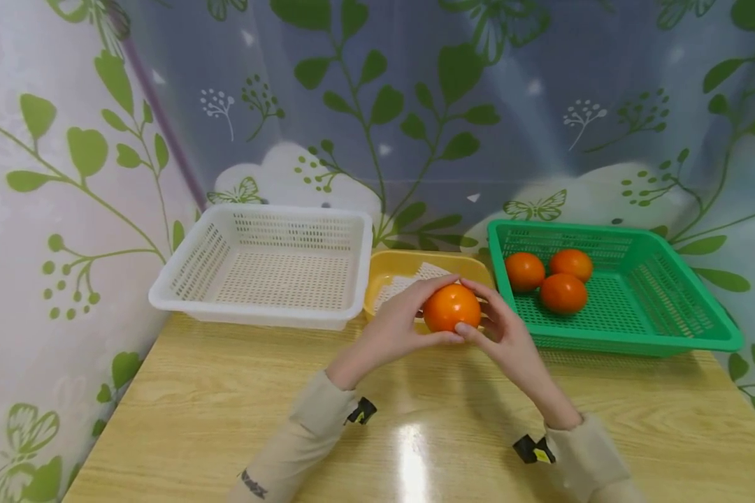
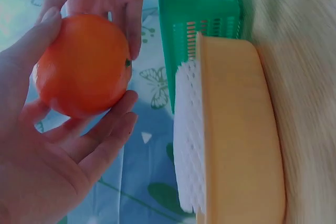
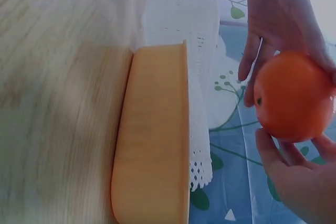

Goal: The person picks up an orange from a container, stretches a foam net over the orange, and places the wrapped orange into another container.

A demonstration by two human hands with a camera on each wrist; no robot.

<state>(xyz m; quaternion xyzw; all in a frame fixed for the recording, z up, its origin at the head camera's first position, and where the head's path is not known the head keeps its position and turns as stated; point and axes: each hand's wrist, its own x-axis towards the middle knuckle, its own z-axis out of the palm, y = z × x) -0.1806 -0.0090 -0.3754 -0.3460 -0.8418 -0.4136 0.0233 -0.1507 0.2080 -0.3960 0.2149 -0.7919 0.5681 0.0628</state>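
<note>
Both hands hold one shiny orange [image 1: 451, 307] in the air, above the near side of a small yellow tub [image 1: 428, 256]. The left hand [image 1: 398, 323] curves round its left side, and the right hand [image 1: 508, 337] grips it from the right. The thumbs lie on the near side of the fruit, close together. A small green stem end shows on the orange [image 2: 84, 66] in the left wrist view. White foam netting [image 1: 395, 286] lies in the tub and sticks up past its rim. The hands hide part of the tub.
To the left stands a white plastic basket [image 1: 261, 316] with slotted walls. A green basket [image 1: 629, 342] at the right contains three oranges [image 1: 563, 293] at its left end. All stand on a wooden table [image 1: 239, 377], before a leaf-patterned curtain [image 1: 384, 161].
</note>
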